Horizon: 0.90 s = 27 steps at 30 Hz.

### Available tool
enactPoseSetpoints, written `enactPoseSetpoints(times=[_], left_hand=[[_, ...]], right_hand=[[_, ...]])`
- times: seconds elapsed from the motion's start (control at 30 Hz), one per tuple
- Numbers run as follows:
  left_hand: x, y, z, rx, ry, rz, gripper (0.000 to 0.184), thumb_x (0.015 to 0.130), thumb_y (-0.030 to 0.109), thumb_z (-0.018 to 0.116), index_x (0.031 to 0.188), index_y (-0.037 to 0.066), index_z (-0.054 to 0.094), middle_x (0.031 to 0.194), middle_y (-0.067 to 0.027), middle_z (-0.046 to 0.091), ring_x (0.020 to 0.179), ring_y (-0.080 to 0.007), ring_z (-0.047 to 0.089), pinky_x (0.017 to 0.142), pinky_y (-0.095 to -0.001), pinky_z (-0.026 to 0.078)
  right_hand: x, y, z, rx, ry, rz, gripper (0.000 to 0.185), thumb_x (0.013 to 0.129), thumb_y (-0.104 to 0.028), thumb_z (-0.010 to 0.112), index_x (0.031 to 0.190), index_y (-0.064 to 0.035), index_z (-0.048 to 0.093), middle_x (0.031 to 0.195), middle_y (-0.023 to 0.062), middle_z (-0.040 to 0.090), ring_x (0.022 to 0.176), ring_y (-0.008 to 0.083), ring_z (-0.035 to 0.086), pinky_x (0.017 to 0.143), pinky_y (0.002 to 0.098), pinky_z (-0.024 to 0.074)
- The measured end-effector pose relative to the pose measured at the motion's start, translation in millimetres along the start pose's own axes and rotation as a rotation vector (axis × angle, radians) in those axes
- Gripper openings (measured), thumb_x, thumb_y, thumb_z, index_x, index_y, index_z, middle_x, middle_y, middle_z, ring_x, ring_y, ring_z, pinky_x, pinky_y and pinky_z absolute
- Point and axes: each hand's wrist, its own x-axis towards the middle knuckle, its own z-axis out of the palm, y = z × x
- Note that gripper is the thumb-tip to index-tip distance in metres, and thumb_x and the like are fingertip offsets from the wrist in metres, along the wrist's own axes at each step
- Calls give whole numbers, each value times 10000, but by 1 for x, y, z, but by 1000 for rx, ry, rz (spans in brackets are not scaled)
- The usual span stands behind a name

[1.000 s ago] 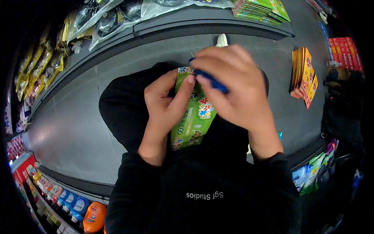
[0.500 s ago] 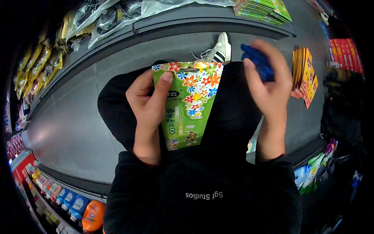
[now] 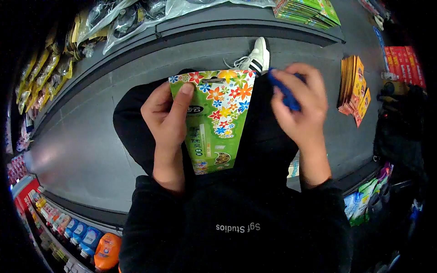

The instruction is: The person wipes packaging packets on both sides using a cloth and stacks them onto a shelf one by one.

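Note:
A green packet (image 3: pixel 214 123) with a colourful flower print and a hanging slot at its top lies over my lap. My left hand (image 3: pixel 166 113) grips its left upper edge, thumb on the front and the other fingers behind. To the right of the packet, apart from it, my right hand (image 3: pixel 302 102) is closed around a dark blue object (image 3: pixel 286 91). That object is partly covered by the fingers and blurred, so its exact kind cannot be made out.
Orange packets (image 3: pixel 353 88) stand fanned on the floor at the right. Green packets (image 3: pixel 307 12) are stacked on the shelf edge (image 3: pixel 255 25). Bagged goods (image 3: pixel 132 20) lie upper left, bottles (image 3: pixel 91 241) lower left, red boxes (image 3: pixel 404 63) far right. A white shoe (image 3: pixel 258 54) is ahead.
My right hand moved away from the packet's top to the right with the blue object, then slightly back left. The packet shifted left with my left hand, uncovering its flower print.

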Motion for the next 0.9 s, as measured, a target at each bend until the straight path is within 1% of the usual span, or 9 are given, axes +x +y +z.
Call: enactPoseSetpoints(times=[0.1, 0.2, 0.3, 0.5, 0.57, 0.63, 0.73, 0.77, 0.9], left_hand=[[1, -3, 4, 14, 14, -43, 179, 869, 85, 651, 969, -63, 659, 824, -46, 663, 710, -63, 577, 646, -194, 443], [0, 1, 9, -12, -31, -61, 184, 865, 92, 658, 967, -61, 662, 825, -46, 664, 714, -62, 577, 647, -192, 443], [-1, 2, 5, -13, -48, -58, 183, 860, 96, 664, 960, -57, 667, 823, -46, 664, 718, -63, 578, 648, -193, 443], [0, -5, -1, -30, 7, -72, 189, 859, 102, 667, 964, -54, 668, 819, -40, 658, 712, -64, 569, 653, -196, 440], [1, -7, -1, -33, 3, -60, 192, 860, 104, 665, 968, -55, 665, 821, -39, 658, 713, -65, 569, 655, -196, 441], [2, -8, -1, -34, 7, -44, 196, 862, 105, 664, 972, -56, 663, 824, -39, 657, 714, -66, 570, 656, -197, 442], [2, -8, 0, -70, -39, -63, 190, 865, 108, 662, 960, -57, 662, 835, -43, 657, 724, -69, 574, 659, -198, 447], [1, -7, 2, -88, -55, -69, 202, 861, 106, 667, 978, -58, 652, 843, -47, 658, 734, -73, 581, 664, -201, 449], [9, 1, 16, -72, 22, 59, 293, 852, 92, 675, 1102, -39, 595, 854, -63, 666, 760, -80, 600, 655, -198, 451]], right_hand=[[8, -17, -12, 27, 73, -38, 376, 631, 31, 645, 986, -75, 702, 987, 133, 571, 853, 274, 573, 724, 321, 475], [10, -34, -3, 45, -178, -123, 488, 588, -36, 672, 1060, -158, 701, 1041, 127, 541, 899, 283, 545, 746, 345, 462], [4, -29, 10, 49, -201, -73, 491, 584, -49, 667, 1059, -169, 705, 1007, 133, 545, 864, 285, 538, 731, 349, 453], [-8, -8, 5, 27, -120, 45, 388, 617, -2, 630, 989, -79, 710, 980, 153, 538, 863, 292, 569, 758, 332, 468], [-14, 0, 5, 168, -77, 202, 275, 690, -24, 645, 960, -27, 697, 981, 132, 543, 890, 243, 570, 791, 314, 455], [-16, 7, 5, 350, -155, 278, 362, 694, -118, 733, 1043, -48, 669, 977, 122, 571, 854, 237, 571, 769, 316, 459], [-23, -1, 20, 696, -305, 425, 545, 729, -167, 775, 1213, -21, 571, 990, 96, 577, 953, 189, 538, 857, 301, 428], [-30, -3, 29, 931, -324, 558, 432, 776, -134, 746, 1164, -12, 602, 1017, 102, 589, 987, 197, 542, 886, 315, 424], [-22, -9, 27, 1014, -349, 441, 206, 826, -68, 688, 1009, 23, 666, 1091, 123, 604, 1050, 213, 549, 916, 324, 411]])
